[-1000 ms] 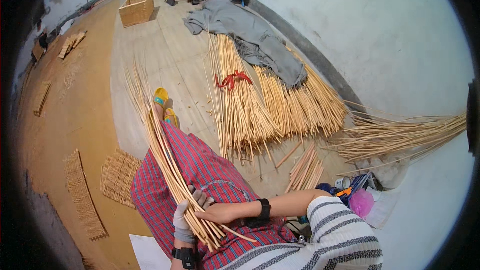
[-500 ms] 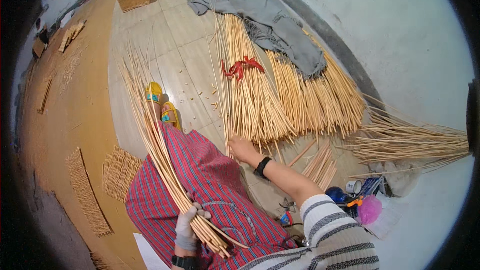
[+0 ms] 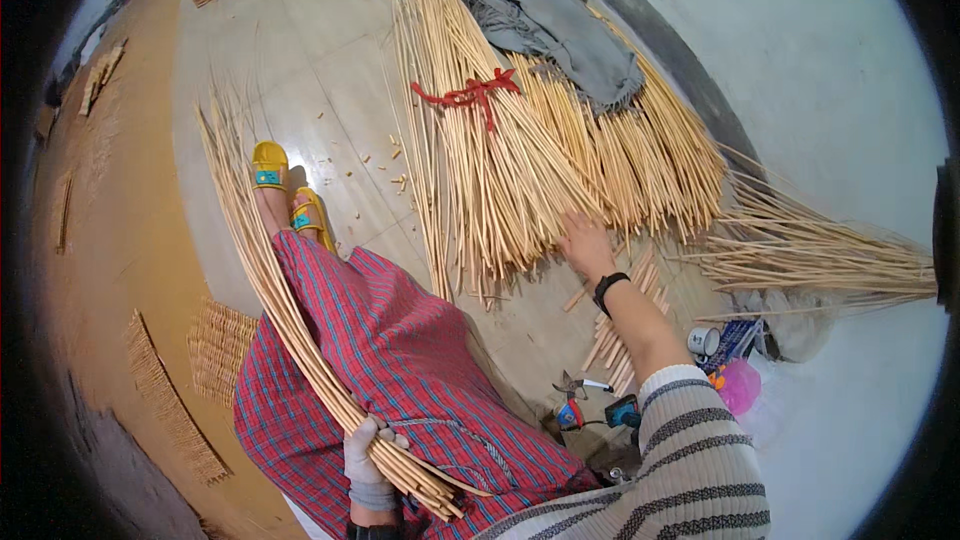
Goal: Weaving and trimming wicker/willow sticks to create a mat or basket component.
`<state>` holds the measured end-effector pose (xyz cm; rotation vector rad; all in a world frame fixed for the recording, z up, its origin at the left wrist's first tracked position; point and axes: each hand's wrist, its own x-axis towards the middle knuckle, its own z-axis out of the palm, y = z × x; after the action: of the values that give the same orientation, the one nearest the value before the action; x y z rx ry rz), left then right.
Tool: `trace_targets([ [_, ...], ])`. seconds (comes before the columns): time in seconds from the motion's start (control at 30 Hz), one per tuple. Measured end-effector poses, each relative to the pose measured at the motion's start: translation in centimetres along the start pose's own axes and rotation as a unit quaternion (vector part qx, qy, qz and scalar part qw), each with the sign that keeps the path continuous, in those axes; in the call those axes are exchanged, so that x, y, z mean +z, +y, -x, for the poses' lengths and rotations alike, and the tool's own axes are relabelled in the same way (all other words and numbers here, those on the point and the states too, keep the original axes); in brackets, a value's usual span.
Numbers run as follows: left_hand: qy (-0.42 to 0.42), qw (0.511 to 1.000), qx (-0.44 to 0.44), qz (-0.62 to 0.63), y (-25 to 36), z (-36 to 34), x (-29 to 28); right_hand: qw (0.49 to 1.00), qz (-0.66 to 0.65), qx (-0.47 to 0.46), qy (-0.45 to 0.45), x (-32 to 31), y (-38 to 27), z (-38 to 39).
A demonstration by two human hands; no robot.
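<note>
In my gloved left hand (image 3: 362, 450) I grip a bundle of long, thin wicker rods (image 3: 310, 358). Its thick ends point toward me, and its thin tips fan out past my feet. Across my lap lies a red plaid cloth (image 3: 400, 340) under the bundle. My bare right hand (image 3: 588, 245), with a black band at the wrist, reaches to the near ends of a large pile of rods (image 3: 510, 180) on the floor. Its fingers look stretched out against the rods, their tips partly hidden. A red ribbon (image 3: 475, 92) lies across that pile.
A grey cloth (image 3: 520, 0) covers the pile's far end. More rods (image 3: 810, 255) lie at the right by the wall. Pruning shears (image 3: 570, 385), short cut sticks (image 3: 632, 325), a white mug (image 3: 704, 341) and a pink bag (image 3: 740, 385) are near my right arm. Woven pieces (image 3: 225, 352) lie left.
My right hand has moved right along the near ends of the rod pile. The view has shifted, and the ribboned rods look more spread. My left hand still holds its bundle.
</note>
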<state>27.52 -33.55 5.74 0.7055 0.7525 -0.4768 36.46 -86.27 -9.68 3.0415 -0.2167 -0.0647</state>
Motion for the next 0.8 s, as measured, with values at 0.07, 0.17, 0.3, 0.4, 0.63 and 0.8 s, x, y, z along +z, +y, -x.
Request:
trace_targets([
  [0.07, 0.026, 1.0, -0.003, -0.011, -0.1, -0.1, -0.3, 0.999, -0.037, 0.016, -0.036, -0.3, -1.2, -0.8],
  [0.17, 0.028, 0.999, 0.02, -0.01, -0.5, -0.2, -0.7, 0.999, -0.039, 0.004, 0.003, -0.8, -3.9, -1.0],
  [0.3, 0.029, 0.999, 0.015, -0.003, -0.4, -0.4, -0.7, 0.993, -0.082, 0.015, 0.089, -1.3, -6.7, -0.4],
  [0.4, 0.03, 0.999, 0.034, -0.007, -0.2, -0.2, -0.3, 0.991, -0.083, 0.036, 0.094, -1.4, -7.7, -0.4],
  [0.63, 0.033, 0.999, 0.034, -0.02, 0.0, 0.2, 1.3, 0.924, -0.372, -0.036, 0.079, -1.2, -14.4, -2.4],
  [0.8, 0.083, 0.995, 0.045, -0.014, -0.2, 0.1, 1.2, 0.957, -0.251, 0.058, -0.137, 0.6, -19.6, -3.9],
])
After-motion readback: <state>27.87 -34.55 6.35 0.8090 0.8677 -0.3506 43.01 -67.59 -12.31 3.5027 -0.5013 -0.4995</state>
